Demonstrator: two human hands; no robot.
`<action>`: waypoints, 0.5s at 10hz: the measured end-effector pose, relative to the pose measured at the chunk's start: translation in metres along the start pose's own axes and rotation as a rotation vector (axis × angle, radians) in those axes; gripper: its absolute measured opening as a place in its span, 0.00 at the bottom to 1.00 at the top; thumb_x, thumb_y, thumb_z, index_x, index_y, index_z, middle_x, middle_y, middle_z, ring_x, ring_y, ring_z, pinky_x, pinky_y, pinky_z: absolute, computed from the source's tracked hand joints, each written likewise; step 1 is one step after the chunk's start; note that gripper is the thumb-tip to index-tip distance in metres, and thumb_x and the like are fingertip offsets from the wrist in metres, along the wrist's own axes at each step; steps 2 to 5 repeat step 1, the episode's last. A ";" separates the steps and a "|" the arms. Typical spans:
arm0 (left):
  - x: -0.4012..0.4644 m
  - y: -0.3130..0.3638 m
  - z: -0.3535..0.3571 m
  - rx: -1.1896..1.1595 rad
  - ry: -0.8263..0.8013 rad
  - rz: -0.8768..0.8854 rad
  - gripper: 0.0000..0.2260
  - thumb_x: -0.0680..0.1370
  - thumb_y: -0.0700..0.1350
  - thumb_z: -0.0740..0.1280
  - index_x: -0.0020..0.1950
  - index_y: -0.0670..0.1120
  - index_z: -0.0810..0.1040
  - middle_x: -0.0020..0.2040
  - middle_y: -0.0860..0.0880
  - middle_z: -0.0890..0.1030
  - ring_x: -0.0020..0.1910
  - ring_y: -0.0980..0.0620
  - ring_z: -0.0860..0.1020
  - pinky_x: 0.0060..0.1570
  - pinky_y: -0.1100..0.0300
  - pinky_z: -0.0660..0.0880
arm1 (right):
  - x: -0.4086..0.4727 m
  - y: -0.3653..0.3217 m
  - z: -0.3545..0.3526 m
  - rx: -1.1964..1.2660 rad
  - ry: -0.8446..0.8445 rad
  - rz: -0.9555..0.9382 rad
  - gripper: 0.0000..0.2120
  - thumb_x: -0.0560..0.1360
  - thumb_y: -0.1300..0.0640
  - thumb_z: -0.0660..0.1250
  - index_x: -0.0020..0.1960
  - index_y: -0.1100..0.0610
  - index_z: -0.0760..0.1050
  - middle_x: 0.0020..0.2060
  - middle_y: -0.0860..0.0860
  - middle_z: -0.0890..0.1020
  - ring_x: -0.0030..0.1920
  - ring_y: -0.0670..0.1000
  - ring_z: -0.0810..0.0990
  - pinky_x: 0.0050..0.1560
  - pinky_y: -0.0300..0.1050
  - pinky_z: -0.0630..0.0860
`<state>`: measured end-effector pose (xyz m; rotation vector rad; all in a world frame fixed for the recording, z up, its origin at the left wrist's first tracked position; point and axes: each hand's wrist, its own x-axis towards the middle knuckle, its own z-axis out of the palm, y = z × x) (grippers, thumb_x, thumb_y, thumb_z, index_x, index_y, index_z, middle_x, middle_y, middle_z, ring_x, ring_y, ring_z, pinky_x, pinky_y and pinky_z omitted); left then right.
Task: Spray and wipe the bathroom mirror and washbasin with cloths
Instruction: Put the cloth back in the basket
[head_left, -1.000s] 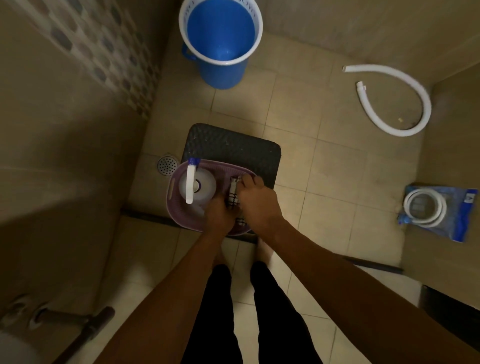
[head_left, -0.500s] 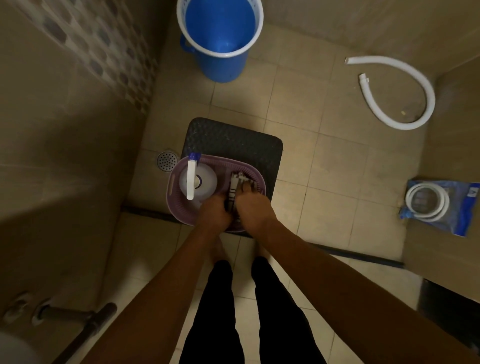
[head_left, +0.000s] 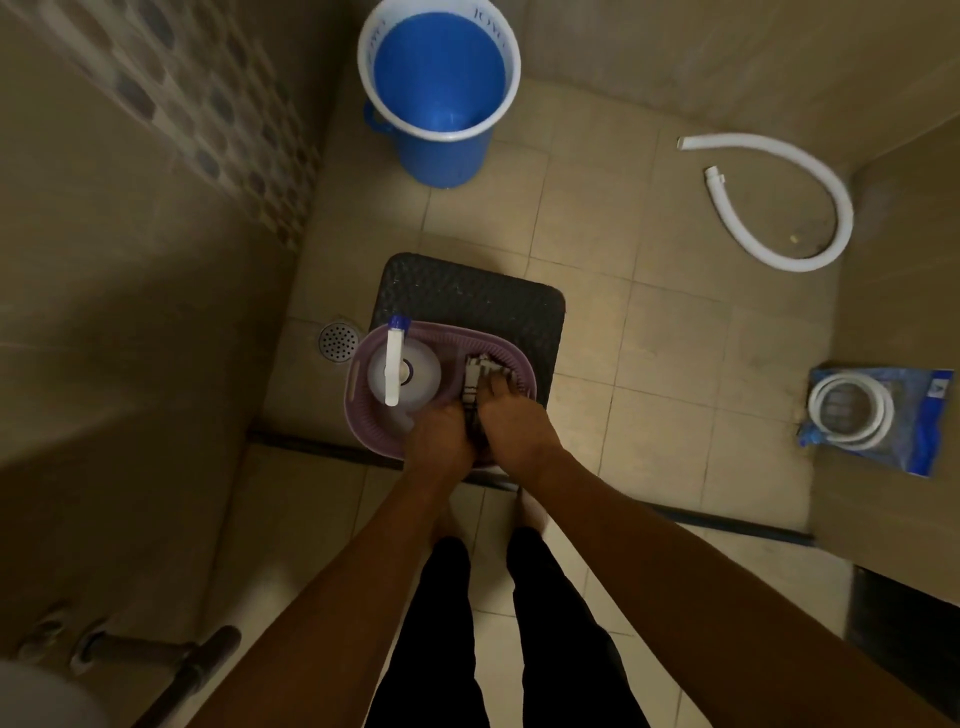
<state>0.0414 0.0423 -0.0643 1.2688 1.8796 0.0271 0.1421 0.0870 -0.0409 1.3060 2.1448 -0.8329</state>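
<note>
Both hands reached into the purple basket (head_left: 358, 395) on the dark stool (head_left: 498, 306). The left hand (head_left: 439, 431) and right hand (head_left: 511, 415) curled around a checked cloth (head_left: 475, 376) between them, beside the spray bottle (head_left: 402, 371).

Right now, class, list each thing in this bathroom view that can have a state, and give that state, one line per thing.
Bucket: upright, uncovered; water level unclear.
Spray bottle: upright in basket, untouched.
Basket: on the dark stool.
Cloth: bunched in basket, under both hands.
Left hand: on the cloth.
Right hand: on the cloth.
Loose hose: curved on the floor.
Bagged hose: coiled, in its packet.
</note>
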 end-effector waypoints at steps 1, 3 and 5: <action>-0.022 0.001 -0.006 -0.009 0.011 0.070 0.11 0.78 0.47 0.67 0.59 0.46 0.76 0.53 0.47 0.82 0.52 0.48 0.80 0.53 0.55 0.76 | -0.027 0.002 -0.007 0.036 0.071 -0.060 0.42 0.76 0.52 0.69 0.80 0.58 0.46 0.78 0.58 0.53 0.77 0.59 0.56 0.74 0.55 0.63; -0.022 0.001 -0.006 -0.009 0.011 0.070 0.11 0.78 0.47 0.67 0.59 0.46 0.76 0.53 0.47 0.82 0.52 0.48 0.80 0.53 0.55 0.76 | -0.027 0.002 -0.007 0.036 0.071 -0.060 0.42 0.76 0.52 0.69 0.80 0.58 0.46 0.78 0.58 0.53 0.77 0.59 0.56 0.74 0.55 0.63; -0.022 0.001 -0.006 -0.009 0.011 0.070 0.11 0.78 0.47 0.67 0.59 0.46 0.76 0.53 0.47 0.82 0.52 0.48 0.80 0.53 0.55 0.76 | -0.027 0.002 -0.007 0.036 0.071 -0.060 0.42 0.76 0.52 0.69 0.80 0.58 0.46 0.78 0.58 0.53 0.77 0.59 0.56 0.74 0.55 0.63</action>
